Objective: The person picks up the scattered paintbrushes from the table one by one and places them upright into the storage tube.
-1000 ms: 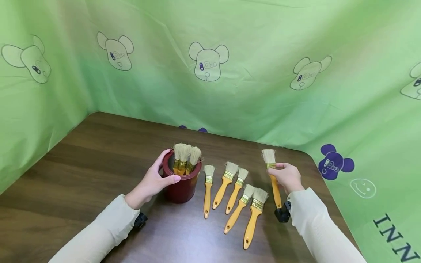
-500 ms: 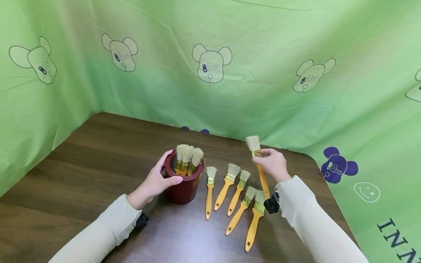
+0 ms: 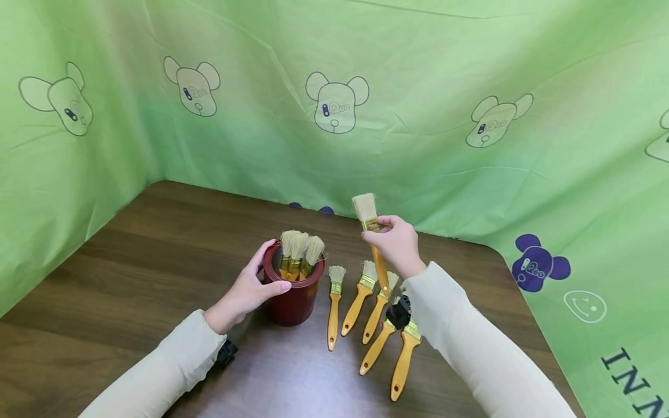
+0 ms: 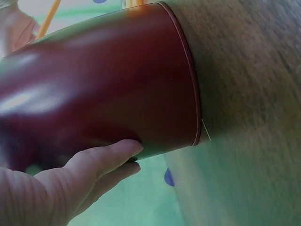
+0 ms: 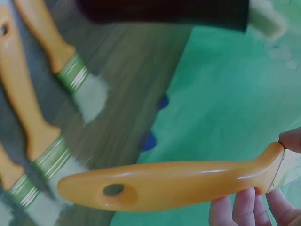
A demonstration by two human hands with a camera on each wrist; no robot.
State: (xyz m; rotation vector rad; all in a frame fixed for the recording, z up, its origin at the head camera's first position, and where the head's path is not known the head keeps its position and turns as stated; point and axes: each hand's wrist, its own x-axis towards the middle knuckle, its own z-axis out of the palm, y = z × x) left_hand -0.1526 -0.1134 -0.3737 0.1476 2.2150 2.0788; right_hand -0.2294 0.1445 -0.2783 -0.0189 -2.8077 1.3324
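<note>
My left hand (image 3: 247,290) holds a dark red round pot (image 3: 290,306) from its left side, thumb at the front of the rim and fingers round the back. Several paintbrushes (image 3: 299,249) stand in the pot, bristles up. My right hand (image 3: 401,247) pinches another paintbrush (image 3: 366,208) at its metal band, raised above the table, bristles up and handle slanting down. Its yellow handle (image 5: 155,185) with a hanging hole fills the lower part of the right wrist view. In the left wrist view, the smooth pot wall (image 4: 113,84) has my fingers along its lower side.
To the right of the pot, several paintbrushes (image 3: 333,316) lie on the brown wooden table (image 3: 157,255), bristles pointing away; my right wrist camera (image 3: 399,313) overlaps some of them. A green printed cloth (image 3: 407,157) hangs behind and beside the table.
My right hand has lifted its paintbrush and carried it left, from the table's right side to above the lying brushes. My left hand stays on the pot.
</note>
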